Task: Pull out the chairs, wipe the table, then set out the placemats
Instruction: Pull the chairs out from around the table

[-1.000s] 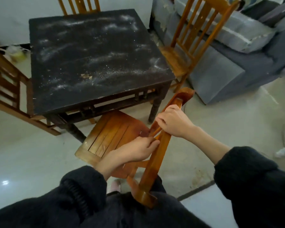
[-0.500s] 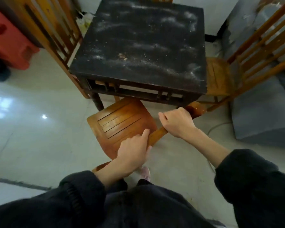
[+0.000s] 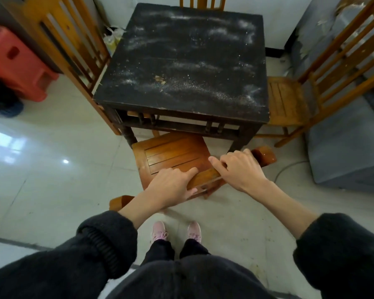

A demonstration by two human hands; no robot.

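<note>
I have both hands curled over the top rail of the reddish-brown slatted wooden chair: left hand, right hand, seat partly beneath the dusty black square table.

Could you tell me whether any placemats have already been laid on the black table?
No, the black table carries only streaks of white dust and a small scrap of debris; no placemats lie on it.

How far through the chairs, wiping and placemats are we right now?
Early. In hand: left hand and right hand grip the near chair by its top rail, seat mostly out from under the table. Left: the tabletop is powdery, unwiped; no cloth or placemats in view.
</note>
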